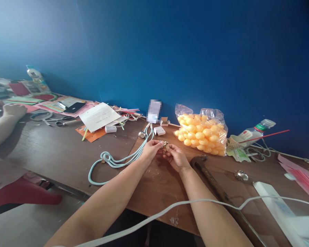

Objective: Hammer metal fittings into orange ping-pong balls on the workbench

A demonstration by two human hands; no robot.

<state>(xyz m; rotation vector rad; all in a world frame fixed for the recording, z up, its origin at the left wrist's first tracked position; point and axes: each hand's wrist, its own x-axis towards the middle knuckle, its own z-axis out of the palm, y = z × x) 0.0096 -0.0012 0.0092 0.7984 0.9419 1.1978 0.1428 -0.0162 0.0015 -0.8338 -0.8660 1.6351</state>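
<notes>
Over the brown table, my left hand (pixel 152 149) and my right hand (pixel 176 157) meet with fingertips pinched together. Between them is a small shiny metal ornament (pixel 165 144), silver and gold in tone; its exact kind is too small to make out. Both hands are closed on it, and the fingers cover part of it. Just left of my left hand runs a looped light blue cord (pixel 115 161). A round silver ornament (pixel 141 134) lies beside the cord's upper end. Another silver ornament (pixel 241 175) rests on the table to the right.
Behind my hands stands a clear bag of orange balls (pixel 199 133). A hammer-like tool (pixel 208 175) lies by my right forearm. A white cable (pixel 175 204) crosses in front of my arms. Scissors (pixel 67 121), papers (pixel 99 116) and another person's arm (pixel 5 123) are at left.
</notes>
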